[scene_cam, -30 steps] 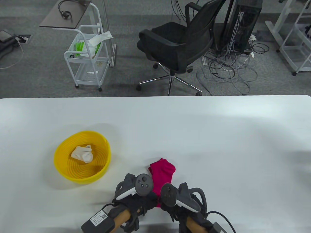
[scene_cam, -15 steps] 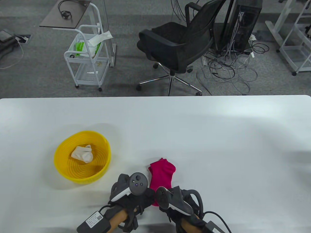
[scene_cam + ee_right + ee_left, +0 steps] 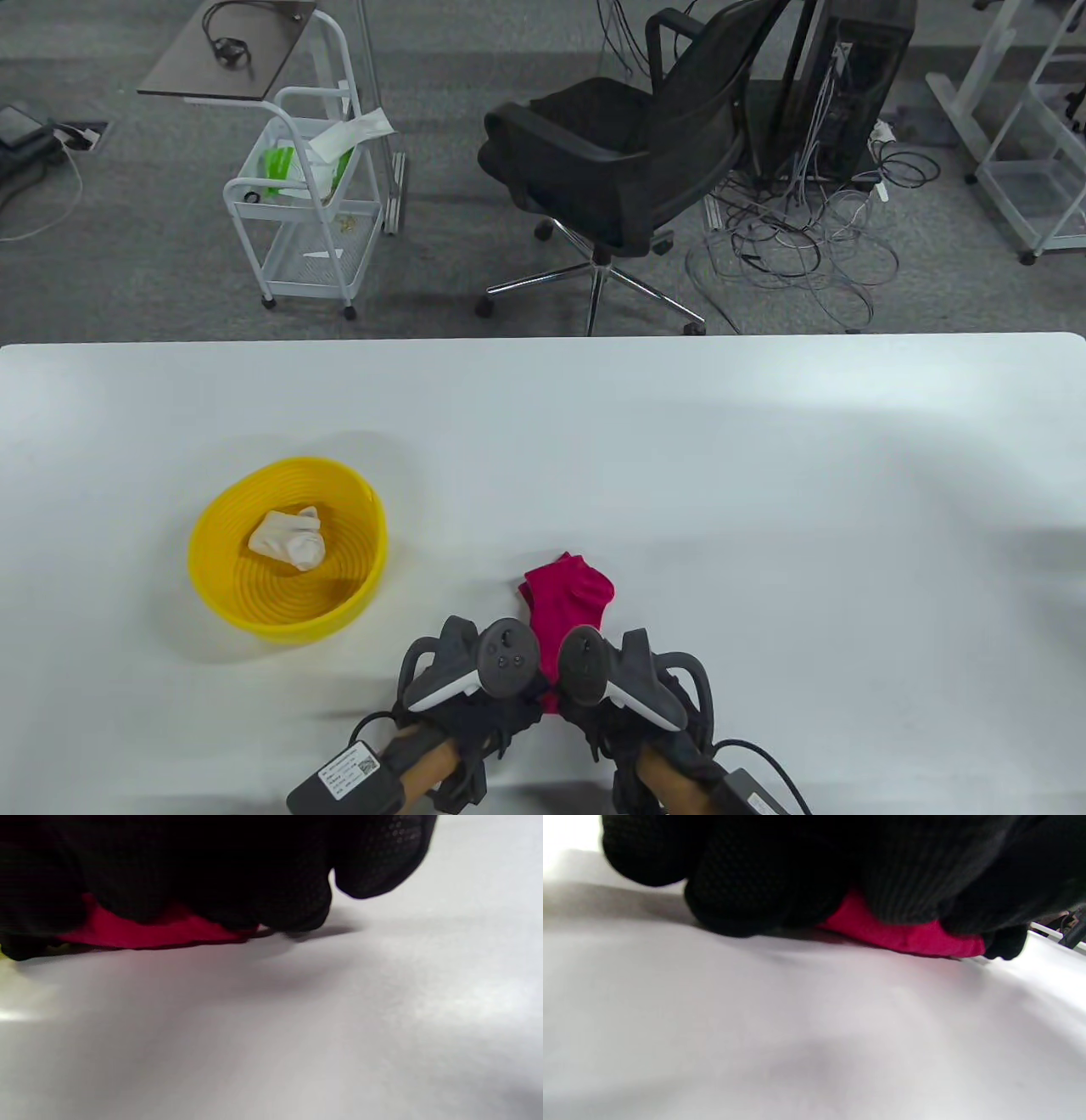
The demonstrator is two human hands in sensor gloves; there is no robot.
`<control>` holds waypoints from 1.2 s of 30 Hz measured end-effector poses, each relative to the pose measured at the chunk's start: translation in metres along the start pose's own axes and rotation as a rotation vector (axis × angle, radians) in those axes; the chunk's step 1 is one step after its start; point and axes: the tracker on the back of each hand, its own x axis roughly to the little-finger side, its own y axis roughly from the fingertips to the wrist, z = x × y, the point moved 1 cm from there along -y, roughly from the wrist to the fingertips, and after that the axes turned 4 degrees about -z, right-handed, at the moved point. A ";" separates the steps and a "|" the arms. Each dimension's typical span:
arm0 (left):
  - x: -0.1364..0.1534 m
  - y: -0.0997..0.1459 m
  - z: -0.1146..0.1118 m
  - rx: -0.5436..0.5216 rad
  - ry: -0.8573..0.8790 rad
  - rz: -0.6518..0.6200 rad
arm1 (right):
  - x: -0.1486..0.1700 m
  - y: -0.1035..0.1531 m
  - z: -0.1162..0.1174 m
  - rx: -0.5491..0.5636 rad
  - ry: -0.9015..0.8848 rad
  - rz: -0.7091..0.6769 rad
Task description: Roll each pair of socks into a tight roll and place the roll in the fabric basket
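A red sock pair [image 3: 567, 596] lies flat on the white table [image 3: 764, 475], its far end free. Both gloved hands sit side by side on its near end. My left hand [image 3: 496, 713] and right hand [image 3: 607, 720] are mostly hidden under their trackers. In the left wrist view, curled black fingers [image 3: 763, 891] bunch the red sock [image 3: 903, 935] against the table. The right wrist view shows the same, with fingers [image 3: 254, 878] curled over the sock's edge [image 3: 157, 931]. The yellow basket [image 3: 197, 543] stands to the left and holds a white sock roll [image 3: 288, 536].
The basket stands about a hand's width left of my left hand. Beyond the table's far edge stand a black office chair [image 3: 628, 144], a white wire cart [image 3: 301, 195] and a tangle of cables [image 3: 806, 246] on the floor.
Both hands drew back toward the near edge and left, then came forward again. The two trackers now stand closer together over the sock's near end. The sock's far end stayed put.
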 end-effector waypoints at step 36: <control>0.003 0.005 0.003 -0.032 0.028 0.021 | -0.009 0.002 0.003 0.068 0.113 0.014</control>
